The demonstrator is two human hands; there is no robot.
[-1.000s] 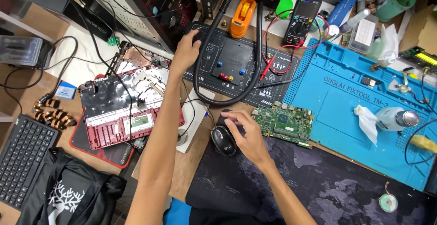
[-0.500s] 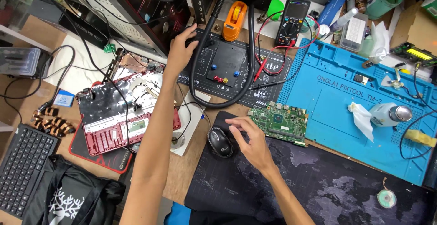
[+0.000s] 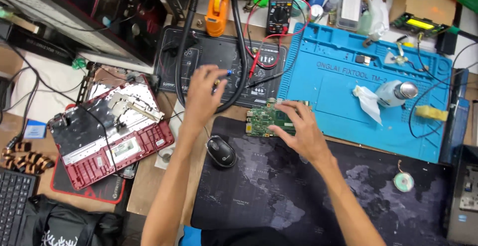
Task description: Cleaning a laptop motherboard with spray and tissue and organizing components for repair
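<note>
Plainly, the green circuit board (image 3: 271, 120) was the centre of things, lying at the far edge of the dark desk mat (image 3: 318, 191), just where that mat met the blue repair mat (image 3: 343, 92). The right hand (image 3: 298, 131) lay over the board's right end, fingers spread and curled down onto it, touching its edges rather than lifting it, as far as I could tell; it was neither closed in a fist nor clear of the board. The left hand (image 3: 203, 96) hovered left of the board, above the black control panel (image 3: 219, 62) and the looping black hose (image 3: 234, 52), fingers loosely open and holding nothing. A black mouse (image 3: 221, 151) sat near the board, below and to its left. Further left of the board lay the red laptop shell (image 3: 112, 136), opened up. Beyond the board, at the back, stood a multimeter (image 3: 282, 0) and an orange tape dispenser (image 3: 218, 6); to the right of the board, on the blue mat, a white bottle (image 3: 396, 93) lay beside a crumpled tissue (image 3: 367, 101).

To my eye, handling that board well meant gripping it by the bare edges, keeping fingertips off the components, and keeping it flat and clear of the red probe leads (image 3: 259, 62) nearby.
</note>
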